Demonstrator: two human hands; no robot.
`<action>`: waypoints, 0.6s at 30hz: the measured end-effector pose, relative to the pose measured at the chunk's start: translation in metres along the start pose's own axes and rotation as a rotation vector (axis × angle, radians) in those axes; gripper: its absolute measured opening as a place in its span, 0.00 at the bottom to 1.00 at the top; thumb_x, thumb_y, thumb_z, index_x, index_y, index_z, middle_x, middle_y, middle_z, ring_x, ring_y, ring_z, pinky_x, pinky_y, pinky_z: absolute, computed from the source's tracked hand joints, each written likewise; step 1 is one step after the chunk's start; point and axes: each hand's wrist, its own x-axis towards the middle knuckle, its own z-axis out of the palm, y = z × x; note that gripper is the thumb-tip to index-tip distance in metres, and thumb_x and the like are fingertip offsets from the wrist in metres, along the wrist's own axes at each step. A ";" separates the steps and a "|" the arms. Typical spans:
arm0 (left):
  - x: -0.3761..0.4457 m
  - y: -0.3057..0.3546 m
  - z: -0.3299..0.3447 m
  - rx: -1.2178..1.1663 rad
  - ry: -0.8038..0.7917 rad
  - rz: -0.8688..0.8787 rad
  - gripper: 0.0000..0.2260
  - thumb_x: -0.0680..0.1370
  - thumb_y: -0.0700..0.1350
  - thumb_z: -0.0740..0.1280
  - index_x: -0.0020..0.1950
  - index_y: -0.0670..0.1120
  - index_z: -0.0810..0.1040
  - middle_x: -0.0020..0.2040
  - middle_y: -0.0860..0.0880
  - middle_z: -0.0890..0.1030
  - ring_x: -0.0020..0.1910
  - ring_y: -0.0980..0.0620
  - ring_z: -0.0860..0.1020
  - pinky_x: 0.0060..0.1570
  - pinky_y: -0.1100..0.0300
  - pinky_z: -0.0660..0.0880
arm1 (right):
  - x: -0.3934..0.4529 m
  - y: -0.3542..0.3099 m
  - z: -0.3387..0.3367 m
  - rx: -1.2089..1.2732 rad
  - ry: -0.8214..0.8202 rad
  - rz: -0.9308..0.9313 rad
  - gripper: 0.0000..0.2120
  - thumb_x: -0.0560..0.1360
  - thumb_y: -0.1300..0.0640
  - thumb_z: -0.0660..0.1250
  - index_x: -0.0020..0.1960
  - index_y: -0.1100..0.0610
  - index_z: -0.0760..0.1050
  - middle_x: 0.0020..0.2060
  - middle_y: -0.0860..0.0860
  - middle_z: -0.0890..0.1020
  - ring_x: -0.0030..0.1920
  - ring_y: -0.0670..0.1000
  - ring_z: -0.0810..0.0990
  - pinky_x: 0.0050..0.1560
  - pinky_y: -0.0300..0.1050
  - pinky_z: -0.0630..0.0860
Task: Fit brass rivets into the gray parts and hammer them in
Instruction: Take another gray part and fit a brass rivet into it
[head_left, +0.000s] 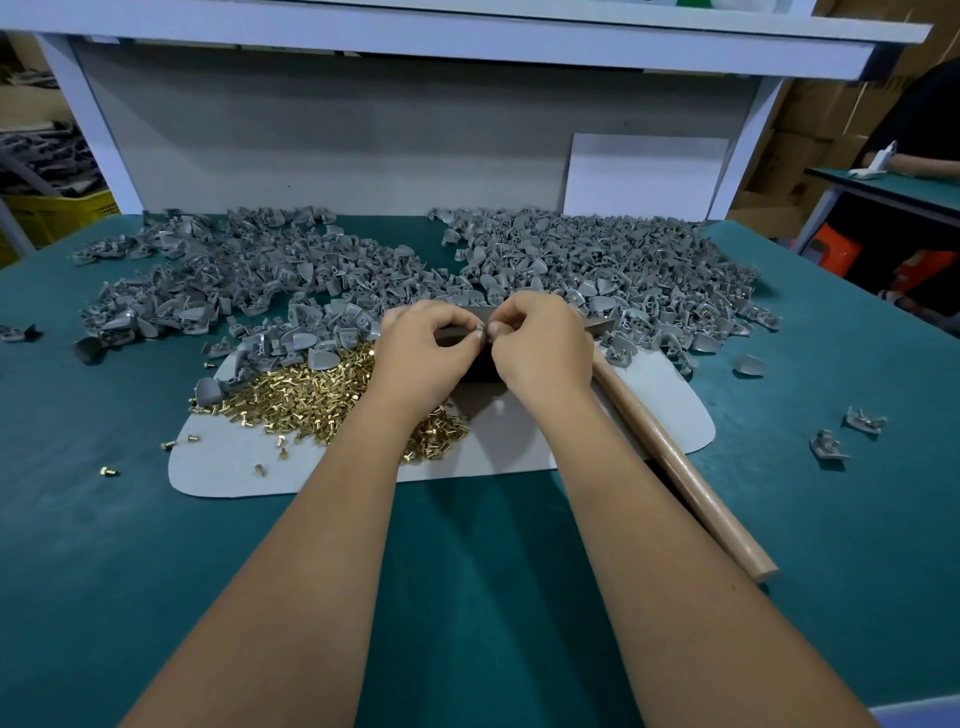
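My left hand (423, 345) and my right hand (540, 343) meet fingertip to fingertip over a dark block (480, 371) on the grey mat (519, 441). Between them they pinch a small gray part (479, 329); whether a rivet sits in it is hidden by the fingers. A heap of brass rivets (311, 397) lies on the mat under and left of my left wrist. Large piles of gray parts (249, 275) spread across the back of the table. A hammer with a wooden handle (680, 467) lies on the table to the right of my right arm.
The green table top (467, 597) carries a second heap of gray parts (597, 260) at the back right. A few loose parts (847, 434) lie to the right, stray rivets (109, 472) to the left. Another person's arm (919, 166) rests on a neighbouring bench.
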 end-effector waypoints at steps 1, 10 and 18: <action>0.000 0.000 0.000 -0.008 0.001 -0.003 0.06 0.75 0.44 0.72 0.42 0.56 0.80 0.52 0.52 0.81 0.63 0.43 0.72 0.67 0.47 0.68 | 0.000 0.002 0.001 0.038 -0.011 -0.007 0.08 0.74 0.56 0.67 0.37 0.48 0.75 0.38 0.45 0.80 0.52 0.54 0.76 0.55 0.53 0.73; 0.000 -0.002 -0.001 -0.072 -0.010 -0.021 0.06 0.76 0.44 0.72 0.43 0.56 0.81 0.53 0.51 0.81 0.64 0.42 0.73 0.66 0.45 0.69 | -0.003 0.014 0.005 0.298 -0.022 -0.046 0.06 0.75 0.55 0.66 0.48 0.47 0.80 0.49 0.45 0.81 0.57 0.51 0.75 0.60 0.54 0.72; 0.001 -0.003 0.000 -0.078 -0.008 -0.042 0.04 0.77 0.46 0.71 0.45 0.55 0.81 0.53 0.53 0.81 0.65 0.44 0.72 0.68 0.45 0.68 | -0.003 0.014 -0.001 0.528 -0.018 0.088 0.10 0.80 0.56 0.60 0.51 0.54 0.80 0.44 0.48 0.82 0.49 0.48 0.79 0.49 0.43 0.73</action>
